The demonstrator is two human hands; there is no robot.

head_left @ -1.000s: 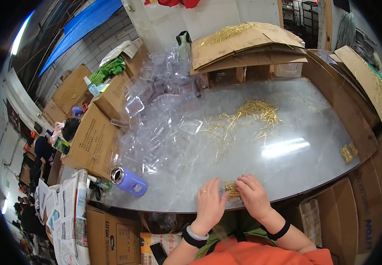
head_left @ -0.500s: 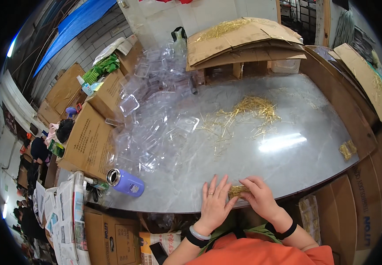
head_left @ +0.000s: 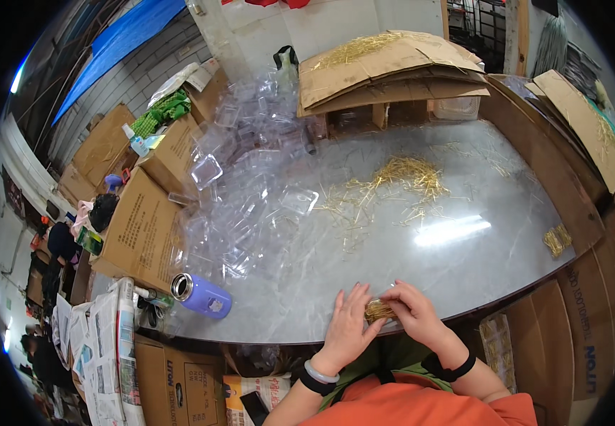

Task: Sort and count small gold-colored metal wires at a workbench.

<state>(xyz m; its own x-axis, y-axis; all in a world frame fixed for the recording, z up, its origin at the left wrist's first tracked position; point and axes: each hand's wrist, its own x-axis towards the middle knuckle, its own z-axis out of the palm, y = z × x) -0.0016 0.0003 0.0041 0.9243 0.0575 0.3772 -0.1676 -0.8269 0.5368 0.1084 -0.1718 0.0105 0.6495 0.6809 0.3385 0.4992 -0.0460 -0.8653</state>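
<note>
Near the table's front edge, both my hands are around a small bundle of thin gold-coloured pins (head_left: pixel 378 310). My left hand (head_left: pixel 348 325) is curled against its left side, with the thumb at the lower edge. My right hand (head_left: pixel 418 315) pinches the right end between thumb and fingers. Part of the bundle is hidden under my fingers, and I cannot tell whether a clear box is around it. Farther back lies a loose heap of similar gold pins (head_left: pixel 412 177), with strays scattered toward me. Another neat gold bundle (head_left: pixel 557 241) rests near the table's right corner.
Clear plastic boxes (head_left: pixel 240 195) are piled over the left of the grey table (head_left: pixel 321 302). A purple bottle without a lid (head_left: pixel 210 297) stands at the front left. Cardboard cartons (head_left: pixel 139 231) line the left side; cardboard sheets (head_left: pixel 392 67) form a raised cover at the back.
The fingers of my left hand have drawn closer together and curled more around the bundle. Both hands and the bundle have shifted slightly. The things on the table stay in place.
</note>
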